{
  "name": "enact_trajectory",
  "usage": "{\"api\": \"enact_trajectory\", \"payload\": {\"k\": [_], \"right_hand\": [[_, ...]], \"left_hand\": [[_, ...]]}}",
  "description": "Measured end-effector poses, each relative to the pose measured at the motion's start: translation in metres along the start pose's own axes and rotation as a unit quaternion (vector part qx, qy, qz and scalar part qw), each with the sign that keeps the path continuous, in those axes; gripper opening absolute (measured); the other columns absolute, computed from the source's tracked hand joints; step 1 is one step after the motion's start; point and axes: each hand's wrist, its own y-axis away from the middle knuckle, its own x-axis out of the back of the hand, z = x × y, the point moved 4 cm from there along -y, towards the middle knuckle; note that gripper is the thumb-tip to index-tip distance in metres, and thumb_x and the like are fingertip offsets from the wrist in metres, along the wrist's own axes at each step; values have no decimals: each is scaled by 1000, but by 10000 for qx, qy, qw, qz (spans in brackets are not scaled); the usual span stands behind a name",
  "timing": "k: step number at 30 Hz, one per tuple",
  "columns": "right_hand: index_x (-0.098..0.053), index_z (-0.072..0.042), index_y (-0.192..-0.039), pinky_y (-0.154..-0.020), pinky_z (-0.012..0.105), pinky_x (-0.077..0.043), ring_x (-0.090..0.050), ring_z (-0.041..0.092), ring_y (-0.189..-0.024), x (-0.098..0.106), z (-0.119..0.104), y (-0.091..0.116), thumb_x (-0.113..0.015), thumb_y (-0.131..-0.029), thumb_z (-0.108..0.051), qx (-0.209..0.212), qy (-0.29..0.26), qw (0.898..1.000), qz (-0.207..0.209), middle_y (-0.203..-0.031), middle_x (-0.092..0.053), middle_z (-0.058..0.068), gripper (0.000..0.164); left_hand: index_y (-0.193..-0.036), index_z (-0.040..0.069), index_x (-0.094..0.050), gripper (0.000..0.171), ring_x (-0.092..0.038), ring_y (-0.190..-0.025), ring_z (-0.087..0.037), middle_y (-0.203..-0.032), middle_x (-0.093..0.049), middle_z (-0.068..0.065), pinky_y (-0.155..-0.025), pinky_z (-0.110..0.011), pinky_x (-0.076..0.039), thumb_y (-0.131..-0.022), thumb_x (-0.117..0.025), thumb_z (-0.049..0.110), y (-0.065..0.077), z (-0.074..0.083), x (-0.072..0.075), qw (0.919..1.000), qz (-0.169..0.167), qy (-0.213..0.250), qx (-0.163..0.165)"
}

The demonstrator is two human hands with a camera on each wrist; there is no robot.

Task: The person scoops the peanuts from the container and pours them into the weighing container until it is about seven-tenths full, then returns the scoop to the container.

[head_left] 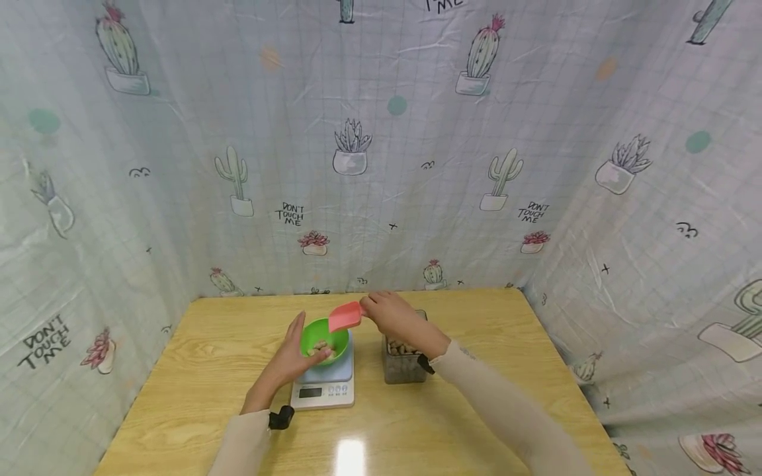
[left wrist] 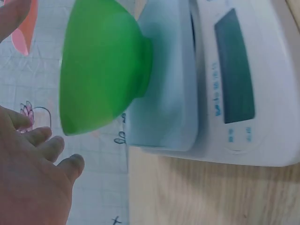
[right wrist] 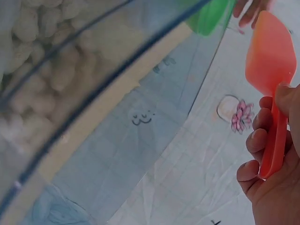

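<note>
Green bowl [head_left: 313, 332]: upright on the blue pan [head_left: 309, 377] of the scale; a small heap of pale nuts [head_left: 321, 346] lies in the bottom.
Scale [head_left: 324, 401]: white, before the person and left of the box; the dark display [head_left: 310, 393] faces the near edge, its reading too small to make out.
Scoop [head_left: 345, 316]: pink-red, above the bowl's right side; whether it bears a load cannot be told.
Right hand [head_left: 389, 316]: reaches over the box; its grip is curled around the scoop's handle, thumb along the top.
Left hand [head_left: 292, 357]: beside the bowl's left wall, thumb near the rim; its grip is spread, fingers extended, and contact with the bowl cannot be settled.
Box [head_left: 405, 371]: clear-walled, partly hidden by the right forearm, with many nuts inside.
Tabletop [head_left: 476, 324]: wood-grained, beneath scale and box.
Curtain [head_left: 387, 198]: pale, printed with potted cacti, behind and at both sides.
</note>
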Motion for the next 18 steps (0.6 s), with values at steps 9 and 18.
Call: {"api": "enact_trajectory", "payload": {"k": [9, 18], "right_hand": [[-60, -15, -117, -91, 38, -50, -64, 21, -105, 9, 19, 19, -47, -105, -26, -245, -573, 9963, 588, -109, -67, 0, 20], [-59, -13, -111, -87, 37, -52, -62, 20, -98, 23, 41, 50, -55, -101, -21, -58, -229, 9967, 771, -106, -63, 1, 13]], "left_hand": [[-159, 21, 6, 104, -22, -146, -49, -167, 2, -14, -110, -68, -28, -90, -63, 56, 3, 14, 5, 9999, 59, 3, -154], [-159, 27, 7, 104, -12, -151, -42, -167, 4, -9, -114, -67, -22, -89, -64, 58, 1, 41, 2, 9985, -19, 291, -457]]}}
